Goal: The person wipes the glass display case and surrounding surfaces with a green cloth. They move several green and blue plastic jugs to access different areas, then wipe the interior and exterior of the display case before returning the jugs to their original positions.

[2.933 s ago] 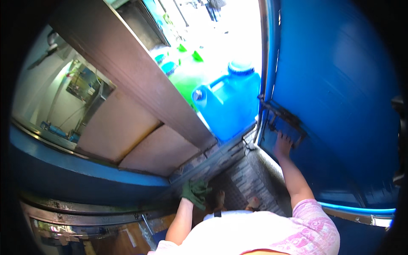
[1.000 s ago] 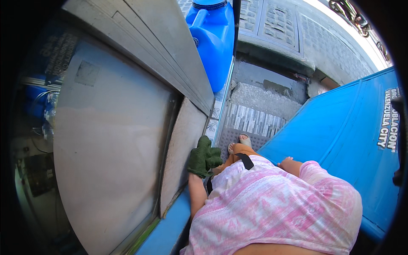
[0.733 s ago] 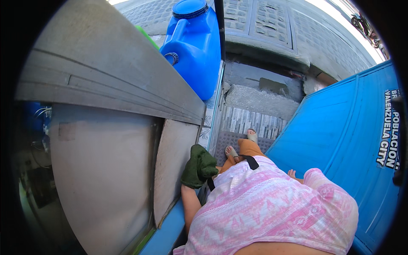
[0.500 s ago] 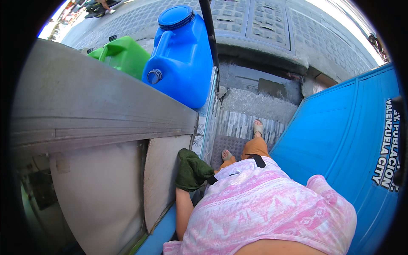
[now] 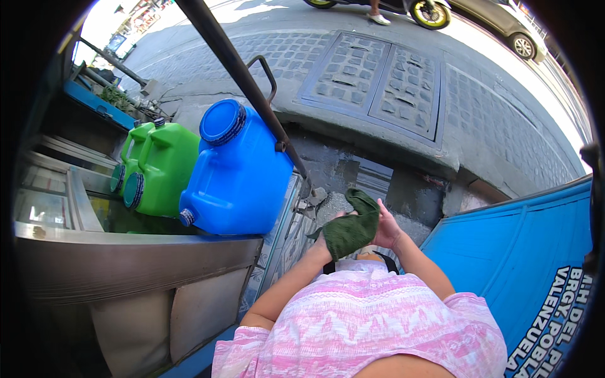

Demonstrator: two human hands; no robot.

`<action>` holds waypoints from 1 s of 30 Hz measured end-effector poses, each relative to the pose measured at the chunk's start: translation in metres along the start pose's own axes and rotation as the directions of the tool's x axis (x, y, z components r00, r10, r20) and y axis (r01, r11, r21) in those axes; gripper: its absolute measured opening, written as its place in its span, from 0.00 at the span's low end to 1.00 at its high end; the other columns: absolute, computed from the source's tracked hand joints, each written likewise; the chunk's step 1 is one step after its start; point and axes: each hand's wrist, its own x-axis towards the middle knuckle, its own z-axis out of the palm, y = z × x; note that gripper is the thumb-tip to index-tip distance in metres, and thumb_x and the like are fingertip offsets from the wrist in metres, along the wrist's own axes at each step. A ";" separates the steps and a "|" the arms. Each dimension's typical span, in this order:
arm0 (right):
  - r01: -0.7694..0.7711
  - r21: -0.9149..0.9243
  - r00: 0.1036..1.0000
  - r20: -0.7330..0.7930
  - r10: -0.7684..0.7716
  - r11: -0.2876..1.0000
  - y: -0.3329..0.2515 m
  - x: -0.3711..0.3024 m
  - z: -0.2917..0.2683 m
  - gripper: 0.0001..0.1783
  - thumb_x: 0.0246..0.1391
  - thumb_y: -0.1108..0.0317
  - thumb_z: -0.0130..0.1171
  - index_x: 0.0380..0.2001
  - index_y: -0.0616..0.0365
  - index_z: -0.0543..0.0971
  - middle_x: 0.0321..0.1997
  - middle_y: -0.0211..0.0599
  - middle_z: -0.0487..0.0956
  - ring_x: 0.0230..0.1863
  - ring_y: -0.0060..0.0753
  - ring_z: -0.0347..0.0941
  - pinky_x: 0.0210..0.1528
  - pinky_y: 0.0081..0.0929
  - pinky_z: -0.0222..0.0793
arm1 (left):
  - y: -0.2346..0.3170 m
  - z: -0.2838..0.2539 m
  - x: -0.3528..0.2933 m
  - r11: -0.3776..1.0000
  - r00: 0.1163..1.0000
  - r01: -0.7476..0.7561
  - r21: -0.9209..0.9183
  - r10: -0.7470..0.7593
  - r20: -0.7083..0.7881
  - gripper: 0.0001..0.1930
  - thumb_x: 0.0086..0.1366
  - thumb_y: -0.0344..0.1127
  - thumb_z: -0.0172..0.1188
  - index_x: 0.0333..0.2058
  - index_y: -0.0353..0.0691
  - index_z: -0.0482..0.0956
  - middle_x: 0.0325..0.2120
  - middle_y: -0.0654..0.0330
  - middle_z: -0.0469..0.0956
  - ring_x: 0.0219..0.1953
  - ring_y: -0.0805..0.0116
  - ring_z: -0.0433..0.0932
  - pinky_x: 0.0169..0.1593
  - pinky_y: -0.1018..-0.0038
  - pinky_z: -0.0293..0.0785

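Observation:
A dark green cloth (image 5: pixel 351 234) is bunched up in front of my chest, between my two hands. It drapes over most of my left hand (image 5: pixel 323 243), hiding nearly all its fingers; the hand carries the cloth from the left. On the other side my right hand (image 5: pixel 386 230) grips the cloth's edge, its fingers pointing upward along the fabric. To the left of my hands, apart from them, a large blue water container (image 5: pixel 242 183) with a round blue cap stands on a tiled ledge.
Green water containers (image 5: pixel 165 167) stand beyond the blue one. A dark metal post (image 5: pixel 242 82) slants beside it. At the right is a blue metal panel (image 5: pixel 504 208) with lettering. Ahead, a step drops before the paved street (image 5: pixel 353 69), where a motorcycle (image 5: pixel 430 12) and car (image 5: pixel 520 38) appear.
My left hand has brought the green cloth up from my left side to the front. My right hand has come into view and taken hold of it. The view has tilted up toward the street.

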 end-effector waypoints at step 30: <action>0.457 -0.605 0.885 0.386 -0.261 0.652 -0.296 0.239 0.088 0.15 0.59 0.53 0.49 0.37 0.54 0.71 0.34 0.32 0.72 0.40 0.32 0.68 0.43 0.38 0.65 | -0.118 -0.369 0.142 0.766 0.569 -0.561 -0.314 0.081 -0.818 0.28 0.60 0.55 0.60 0.42 0.32 0.68 0.32 0.47 0.78 0.32 0.59 0.80 0.37 0.67 0.74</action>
